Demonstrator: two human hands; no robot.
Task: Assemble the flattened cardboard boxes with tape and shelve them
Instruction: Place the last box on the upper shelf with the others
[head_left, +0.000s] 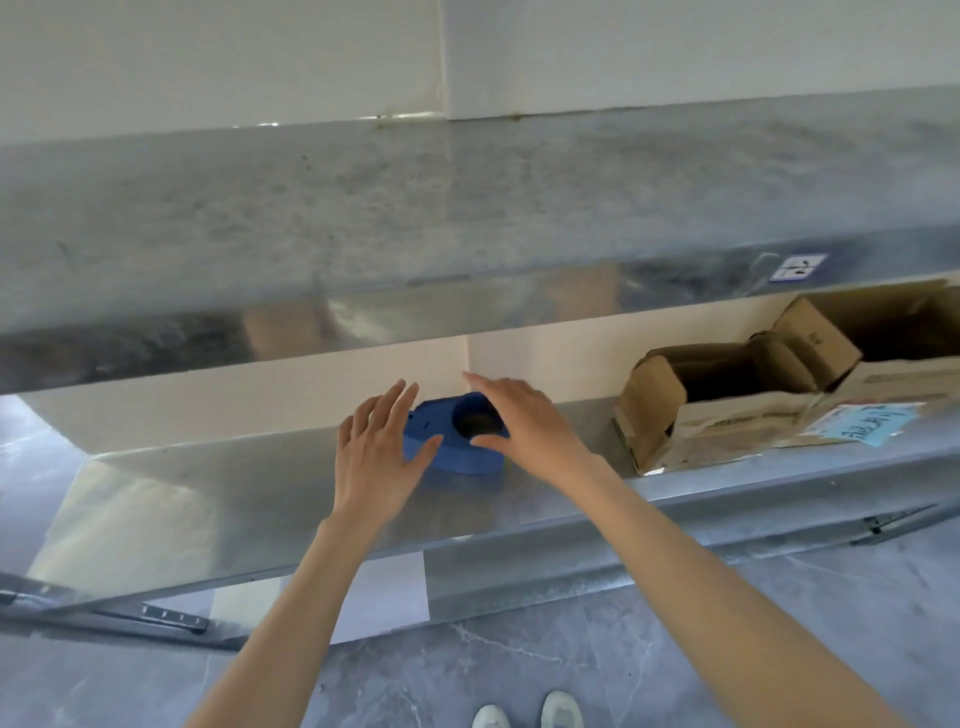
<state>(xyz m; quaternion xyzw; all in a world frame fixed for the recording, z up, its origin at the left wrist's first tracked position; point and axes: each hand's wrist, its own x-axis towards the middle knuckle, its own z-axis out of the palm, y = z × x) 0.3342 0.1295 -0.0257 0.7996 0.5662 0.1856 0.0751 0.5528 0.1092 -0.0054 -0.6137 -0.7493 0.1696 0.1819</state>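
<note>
A blue tape dispenser (441, 434) lies on the lower metal shelf (260, 499), close to the back wall. My left hand (376, 457) is spread open just left of it, thumb near its side. On the dispenser's right, my right hand (524, 423) has straight fingers and its thumb reaches toward the round opening on top. Neither hand grips it. Further right on the same shelf lie two cardboard boxes (727, 400) on their sides, flaps open, one bearing a blue label.
An upper metal shelf (467, 208) juts out above the hands, with a small sticker at its right front edge. A white wall stands behind. Below are grey marbled floor tiles, shelf braces and the tips of my shoes (530, 714).
</note>
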